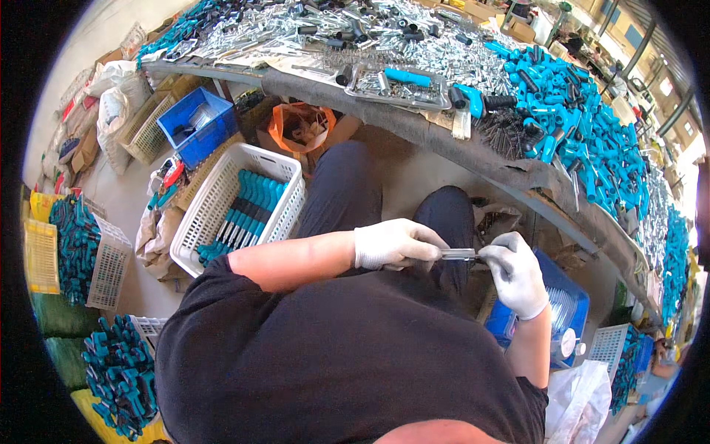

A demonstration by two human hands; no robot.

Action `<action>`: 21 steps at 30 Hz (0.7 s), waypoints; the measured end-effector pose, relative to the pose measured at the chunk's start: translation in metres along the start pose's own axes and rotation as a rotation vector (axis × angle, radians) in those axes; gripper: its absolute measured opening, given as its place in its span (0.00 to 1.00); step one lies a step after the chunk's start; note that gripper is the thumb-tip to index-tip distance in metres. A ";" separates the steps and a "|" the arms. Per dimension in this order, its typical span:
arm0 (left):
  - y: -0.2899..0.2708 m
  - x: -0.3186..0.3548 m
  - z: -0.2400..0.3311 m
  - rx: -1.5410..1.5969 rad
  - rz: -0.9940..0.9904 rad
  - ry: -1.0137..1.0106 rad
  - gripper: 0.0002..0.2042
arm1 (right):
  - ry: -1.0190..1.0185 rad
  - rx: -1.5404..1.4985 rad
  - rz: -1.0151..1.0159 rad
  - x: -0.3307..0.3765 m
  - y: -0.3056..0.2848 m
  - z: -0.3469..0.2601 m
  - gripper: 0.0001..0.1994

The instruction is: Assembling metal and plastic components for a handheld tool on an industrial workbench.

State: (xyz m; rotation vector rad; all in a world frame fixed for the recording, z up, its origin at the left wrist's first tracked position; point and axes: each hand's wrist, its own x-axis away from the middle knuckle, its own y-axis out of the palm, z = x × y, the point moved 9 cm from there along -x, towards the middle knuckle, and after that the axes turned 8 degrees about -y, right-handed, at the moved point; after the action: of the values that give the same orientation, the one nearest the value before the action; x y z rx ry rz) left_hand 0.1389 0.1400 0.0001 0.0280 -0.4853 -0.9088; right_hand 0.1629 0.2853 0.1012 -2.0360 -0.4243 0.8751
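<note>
Workshop interior, pale floor, with a long curved desk [325,90] edged in dark grey cloth. On the desk: a broad spread of loose silvery metal parts [251,37]; a clear tray [446,98] of small parts with a turquoise piece [408,78] in it; a patch of dark springs [506,135]; a large heap of turquoise handles [580,140] toward the right. Below, left: one blue crate [198,152]; one orange bag [278,132]; one white perforated basket [294,194] containing turquoise-handled tools [259,198], most of them laid in a row. Below, right: one blue bin [579,290] holding clear plastic items, and a white sack [582,399] nearer the body. Centre: one slim silvery metal piece [458,254], held roughly level over the lap — between two white-gloved hands. Left hand [399,245]: thumb and fingers pinching the piece's left end. Right hand [515,275]: fingers bent, pinched together at its right end — the exact contact too small to make out.
</note>
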 end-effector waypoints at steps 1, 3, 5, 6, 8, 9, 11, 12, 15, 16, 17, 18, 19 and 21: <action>0.002 -0.002 0.000 -0.032 -0.012 -0.006 0.20 | 0.011 0.007 0.008 0.003 -0.001 -0.001 0.11; 0.008 -0.003 0.000 -0.066 -0.042 -0.026 0.20 | 0.025 0.011 0.010 0.008 -0.003 -0.002 0.11; 0.011 -0.007 0.000 -0.089 -0.053 -0.026 0.20 | 0.023 0.046 0.024 0.014 -0.006 -0.003 0.11; 0.014 -0.009 0.000 -0.120 -0.069 -0.026 0.19 | 0.032 0.042 0.021 0.017 -0.007 -0.005 0.11; 0.017 -0.012 0.002 -0.166 -0.048 0.003 0.19 | 0.074 0.061 0.016 0.022 -0.011 -0.006 0.10; 0.020 -0.012 0.003 -0.135 -0.083 -0.014 0.19 | 0.097 0.047 0.019 0.024 -0.014 -0.007 0.10; 0.025 -0.014 0.003 -0.109 -0.120 -0.031 0.19 | 0.098 0.057 0.031 0.030 -0.017 -0.008 0.10; 0.027 -0.015 0.002 -0.098 -0.133 -0.033 0.20 | 0.091 0.066 0.040 0.033 -0.018 -0.010 0.10; 0.033 -0.015 0.002 -0.114 -0.138 -0.028 0.20 | 0.086 0.084 0.047 0.038 -0.020 -0.014 0.10; 0.034 -0.015 0.003 -0.136 -0.133 -0.024 0.21 | 0.081 0.086 0.053 0.039 -0.020 -0.016 0.10; 0.035 -0.014 0.004 -0.142 -0.128 -0.021 0.21 | 0.089 0.093 0.061 0.041 -0.020 -0.016 0.10; 0.037 -0.014 0.004 -0.145 -0.133 -0.024 0.21 | 0.096 0.100 0.069 0.043 -0.020 -0.016 0.10; 0.039 -0.013 0.003 -0.147 -0.137 -0.028 0.21 | 0.102 0.100 0.071 0.044 -0.020 -0.018 0.11; 0.038 -0.012 0.003 -0.180 -0.131 -0.032 0.21 | 0.089 0.094 0.065 0.045 -0.021 -0.022 0.10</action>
State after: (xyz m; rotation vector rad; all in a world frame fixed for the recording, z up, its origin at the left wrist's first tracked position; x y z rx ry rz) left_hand 0.1602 0.1732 0.0068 -0.1196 -0.4334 -1.0805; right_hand 0.2102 0.3105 0.1079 -2.0024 -0.2639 0.8244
